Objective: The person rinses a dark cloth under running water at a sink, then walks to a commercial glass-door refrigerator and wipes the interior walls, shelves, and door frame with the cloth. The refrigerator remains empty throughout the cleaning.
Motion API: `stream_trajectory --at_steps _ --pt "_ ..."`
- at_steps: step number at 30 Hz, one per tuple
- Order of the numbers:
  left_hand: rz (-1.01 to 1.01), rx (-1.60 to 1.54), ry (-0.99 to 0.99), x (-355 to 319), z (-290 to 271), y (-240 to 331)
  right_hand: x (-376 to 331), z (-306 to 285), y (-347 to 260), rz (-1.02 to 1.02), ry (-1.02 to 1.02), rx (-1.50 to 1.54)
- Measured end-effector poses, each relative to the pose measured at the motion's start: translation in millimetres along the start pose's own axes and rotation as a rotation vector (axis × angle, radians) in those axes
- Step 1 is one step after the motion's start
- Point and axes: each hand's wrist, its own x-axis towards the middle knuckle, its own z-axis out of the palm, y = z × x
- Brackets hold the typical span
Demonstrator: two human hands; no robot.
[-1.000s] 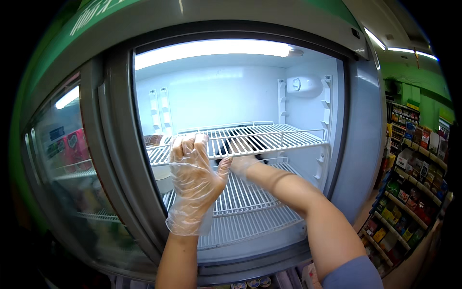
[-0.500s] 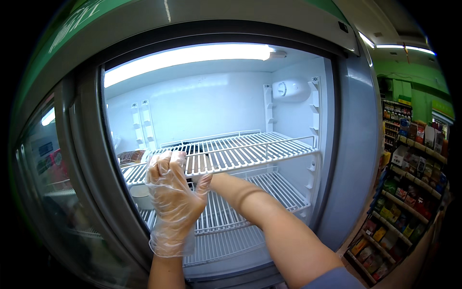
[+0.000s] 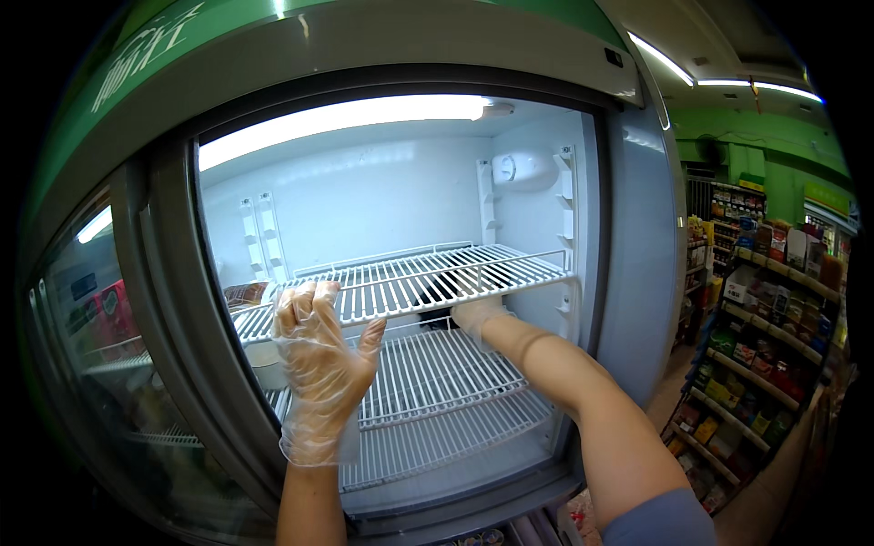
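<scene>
My left hand, in a clear plastic glove, has its fingers curled over the front edge of the upper white wire shelf, its thumb apart below. Under that shelf, my right hand reaches in toward the right, gloved too, its fingers mostly hidden. A dark, cloth-like thing is at its fingers, pressed up close to the shelf's underside and partly seen through the wires. The shelf sits inside a lit upright fridge with a sliding glass door.
Below are further wire shelves. A brown package lies at the left, above a pale round container. The dark door frame stands close on the left. A stocked store rack is at the right.
My right hand has moved right under the upper shelf, and the dark thing has moved with it. My left hand stays on the shelf edge. The view has shifted slightly.
</scene>
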Motion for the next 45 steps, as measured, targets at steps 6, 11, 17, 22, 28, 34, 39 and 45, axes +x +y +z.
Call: stream_trajectory --at_steps 6,11,17,22,28,34,39,45 --pt "-0.012 -0.013 0.005 1 -5 2 14 12 -72 -0.045 -0.107 0.053" --pt "-0.007 -0.026 0.032 0 0 4 7 -1 -107 -0.239 0.010 0.090" --pt "0.003 -0.003 0.038 1 3 6 -22 -32 -137 -0.361 -0.026 0.243" --pt "0.034 0.031 0.034 0 -2 -4 -58 -86 -108 -0.319 -0.095 0.451" --pt "-0.009 -0.035 0.018 3 1 6 -27 -25 11 -0.257 0.127 0.143" --pt "-0.011 0.045 -0.008 -4 -3 -6 -81 -74 -17 -0.059 -0.335 -0.099" --pt "-0.030 -0.068 0.003 3 1 8 -106 -74 31 -0.093 -0.205 0.317" --pt "-0.039 -0.013 -0.010 -2 -6 -4 -186 -138 26 0.030 0.378 0.465"
